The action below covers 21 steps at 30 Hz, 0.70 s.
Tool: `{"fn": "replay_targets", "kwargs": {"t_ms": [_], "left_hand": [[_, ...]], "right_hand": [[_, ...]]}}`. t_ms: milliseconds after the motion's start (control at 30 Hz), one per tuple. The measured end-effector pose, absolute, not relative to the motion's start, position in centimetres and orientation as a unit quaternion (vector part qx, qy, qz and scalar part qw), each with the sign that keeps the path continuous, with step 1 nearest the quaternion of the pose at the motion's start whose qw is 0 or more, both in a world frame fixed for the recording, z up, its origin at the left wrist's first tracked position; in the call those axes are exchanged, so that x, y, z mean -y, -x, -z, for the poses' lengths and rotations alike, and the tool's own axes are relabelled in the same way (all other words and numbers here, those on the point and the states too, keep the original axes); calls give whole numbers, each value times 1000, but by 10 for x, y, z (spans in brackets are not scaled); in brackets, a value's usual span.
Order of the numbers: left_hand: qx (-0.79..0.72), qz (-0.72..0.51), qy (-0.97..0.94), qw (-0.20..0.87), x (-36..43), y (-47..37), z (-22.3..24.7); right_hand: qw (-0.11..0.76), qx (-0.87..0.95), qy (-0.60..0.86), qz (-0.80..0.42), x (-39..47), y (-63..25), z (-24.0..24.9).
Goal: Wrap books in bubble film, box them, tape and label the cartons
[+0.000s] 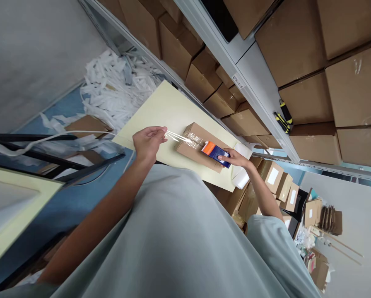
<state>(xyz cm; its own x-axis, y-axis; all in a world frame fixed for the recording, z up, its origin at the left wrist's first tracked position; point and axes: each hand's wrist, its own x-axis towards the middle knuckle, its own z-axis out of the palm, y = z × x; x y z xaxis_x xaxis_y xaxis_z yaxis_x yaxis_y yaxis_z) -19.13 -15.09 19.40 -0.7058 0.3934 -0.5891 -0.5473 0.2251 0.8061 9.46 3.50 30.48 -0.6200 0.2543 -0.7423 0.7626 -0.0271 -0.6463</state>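
Note:
A long brown cardboard box (201, 154) lies on the pale yellow tabletop (167, 103), with clear tape along its upper face. My left hand (148, 142), left of the box, pinches the end of a clear tape strip (174, 136) that stretches to the box. In my right hand (233, 158) is a small blue and orange item (215, 153), held by its right end over the right part of the box. What the item is cannot be made out for certain. White sheets (242, 165) lie at the table's right end.
Shelves with cardboard boxes (204, 74) run along the far side. Yellow and black cutters (283, 118) sit on the shelf edge. Shredded white paper (111, 87) covers the floor at upper left. More boxes (272, 178) stand beyond my right arm.

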Motion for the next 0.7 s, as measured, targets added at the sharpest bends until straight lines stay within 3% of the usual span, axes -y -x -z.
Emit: {"fn": "replay_targets", "kwargs": {"t_ms": [333,567,700], "left_hand": [[-762,-459,-63,452,120,162,-129],[-770,-445,-220,401,127,150,-152],[-789,-364,-306,389,119,131,-168]], "right_hand": [[171,-662,-395,614,-27,-94,-299],[149,-634,-380,656,-21,-102,-293],[145,-623,-378,669,-21,-106,-286]]}}
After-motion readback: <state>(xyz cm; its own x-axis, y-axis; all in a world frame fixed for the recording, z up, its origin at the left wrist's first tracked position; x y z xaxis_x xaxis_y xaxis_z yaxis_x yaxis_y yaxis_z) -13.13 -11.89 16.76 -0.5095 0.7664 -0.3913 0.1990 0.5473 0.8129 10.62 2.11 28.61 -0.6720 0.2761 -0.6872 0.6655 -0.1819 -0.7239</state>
